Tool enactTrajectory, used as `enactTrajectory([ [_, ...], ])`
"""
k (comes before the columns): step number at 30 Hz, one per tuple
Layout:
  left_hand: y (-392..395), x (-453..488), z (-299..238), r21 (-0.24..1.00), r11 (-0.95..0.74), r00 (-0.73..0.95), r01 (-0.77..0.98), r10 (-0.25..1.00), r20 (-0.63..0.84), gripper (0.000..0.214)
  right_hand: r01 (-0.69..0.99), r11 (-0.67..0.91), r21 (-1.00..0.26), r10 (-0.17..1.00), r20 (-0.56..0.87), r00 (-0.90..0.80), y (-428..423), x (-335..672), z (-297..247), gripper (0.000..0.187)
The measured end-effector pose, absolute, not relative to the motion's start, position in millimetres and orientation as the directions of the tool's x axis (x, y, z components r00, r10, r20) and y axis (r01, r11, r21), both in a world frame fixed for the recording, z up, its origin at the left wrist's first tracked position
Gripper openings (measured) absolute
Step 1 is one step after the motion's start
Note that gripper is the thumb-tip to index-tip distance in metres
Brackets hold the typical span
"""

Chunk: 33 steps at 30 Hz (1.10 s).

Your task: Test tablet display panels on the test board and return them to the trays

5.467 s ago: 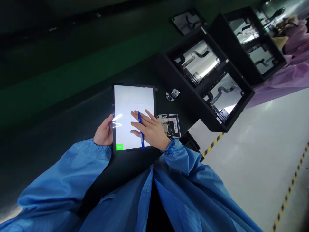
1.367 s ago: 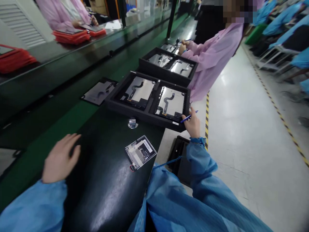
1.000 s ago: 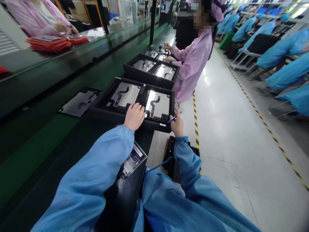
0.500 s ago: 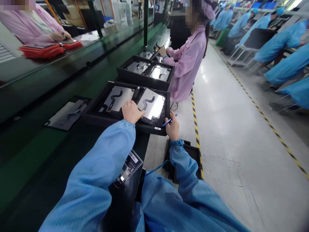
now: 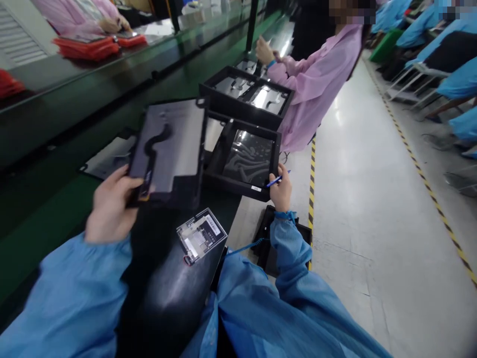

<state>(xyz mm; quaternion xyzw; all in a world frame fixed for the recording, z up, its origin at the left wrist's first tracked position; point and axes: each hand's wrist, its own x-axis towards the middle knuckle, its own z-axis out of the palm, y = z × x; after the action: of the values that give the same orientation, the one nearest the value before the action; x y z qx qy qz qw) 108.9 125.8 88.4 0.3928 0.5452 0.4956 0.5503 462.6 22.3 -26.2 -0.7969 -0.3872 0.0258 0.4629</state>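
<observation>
The left hand (image 5: 110, 209) has its grip clamped on the near edge of a display panel (image 5: 167, 149), thumb on top, and holds it tilted above the dark desk (image 5: 167, 293), back side up, with a curved black flex cable visible on its grey face. The picture is blurred there, so finer detail cannot be read. The right hand (image 5: 281, 189) is closed around a blue pen (image 5: 278, 180) and rests against the near right corner of the black tray (image 5: 242, 186). The tray's right pocket shows only a dark glossy insert, while its left pocket is mostly hidden behind the lifted panel. Judging from this, the panel is out of the tray but not set down; the desk in front of the person carries only a small circuit module (image 5: 201, 236). A second tray (image 5: 246, 97) of panels sits farther along, beside a co-worker in a pink coat (image 5: 316, 84). Another panel (image 5: 108, 159) lies flat on the green belt.
</observation>
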Motion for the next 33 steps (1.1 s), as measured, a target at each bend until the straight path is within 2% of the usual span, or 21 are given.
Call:
enactTrajectory([
  [2, 89, 52, 76, 0.971, 0.238, -0.327, -0.005, 0.917, -0.226, 0.059, 0.676, -0.216, -0.704, 0.607, 0.445, 0.658, 14, 446, -21, 0.056],
  [3, 69, 28, 67, 0.962, 0.265, -0.394, 0.059, 0.892, -0.222, 0.059, 0.736, -0.177, -0.653, 0.592, 0.527, 0.610, 8, 433, -18, 0.055],
  [4, 50, 9, 57, 0.948, 0.299, -0.456, 0.107, 0.862, -0.220, 0.057, 0.796, -0.140, -0.589, 0.615, 0.578, 0.536, 1, 416, -15, 0.053],
  [5, 31, -6, 46, 0.939, 0.324, -0.525, 0.115, 0.822, -0.220, 0.055, 0.834, -0.063, -0.548, 0.695, 0.576, 0.431, -6, 397, -13, 0.049],
  [6, 13, -17, 35, 0.924, 0.368, -0.561, 0.100, 0.788, -0.253, 0.055, 0.847, 0.092, -0.524, 0.808, 0.536, 0.243, -13, 377, -12, 0.047],
  [7, -4, -24, 24, 0.913, 0.403, -0.589, 0.068, 0.754, -0.289, 0.054, 0.820, 0.271, -0.505, 0.875, 0.484, 0.008, -19, 357, -13, 0.049],
  [9, -31, -30, 5, 0.899, 0.438, -0.630, 0.014, 0.702, -0.332, 0.054, 0.732, 0.465, -0.499, 0.879, 0.355, -0.317, -26, 323, -20, 0.064],
  [11, -50, -30, -10, 0.900, 0.437, -0.660, 0.005, 0.677, -0.325, 0.056, 0.688, 0.512, -0.513, 0.857, 0.258, -0.446, -26, 302, -30, 0.078],
  [15, -71, -25, -32, 0.908, 0.408, -0.632, 0.094, 0.729, -0.263, 0.064, 0.697, 0.492, -0.521, 0.867, 0.217, -0.450, -8, 296, -45, 0.078],
  [20, -81, -15, -43, 0.883, 0.352, -0.462, 0.310, 0.867, -0.184, 0.072, 0.709, 0.476, -0.520, 0.873, 0.186, -0.450, 17, 304, -43, 0.074],
  [23, -77, -14, -34, 0.851, 0.138, -0.303, 0.507, 0.952, 0.026, 0.074, 0.677, 0.466, -0.570, 0.880, 0.215, -0.424, 20, 303, -32, 0.067],
  [25, -68, -20, -27, 0.759, -0.025, -0.138, 0.651, 0.979, 0.150, 0.079, 0.621, 0.419, -0.662, 0.907, 0.273, -0.321, 15, 298, -19, 0.050],
  [27, -58, -31, -24, 0.642, -0.200, 0.116, 0.740, 0.978, 0.171, 0.087, 0.538, 0.317, -0.781, 0.948, 0.276, -0.158, 6, 286, -6, 0.037],
  [29, -49, -42, -28, 0.564, -0.376, 0.360, 0.735, 0.922, 0.145, 0.102, 0.432, 0.213, -0.876, 0.976, 0.207, -0.062, -4, 266, 3, 0.042],
  [31, -44, -49, -36, 0.507, -0.478, 0.472, 0.718, 0.869, 0.151, 0.113, 0.316, 0.145, -0.938, 0.989, 0.124, -0.087, -13, 240, 7, 0.043],
  [33, -43, -51, -43, 0.473, -0.499, 0.478, 0.726, 0.861, 0.175, 0.115, 0.220, 0.093, -0.971, 0.979, 0.049, -0.196, -20, 212, 5, 0.037],
])
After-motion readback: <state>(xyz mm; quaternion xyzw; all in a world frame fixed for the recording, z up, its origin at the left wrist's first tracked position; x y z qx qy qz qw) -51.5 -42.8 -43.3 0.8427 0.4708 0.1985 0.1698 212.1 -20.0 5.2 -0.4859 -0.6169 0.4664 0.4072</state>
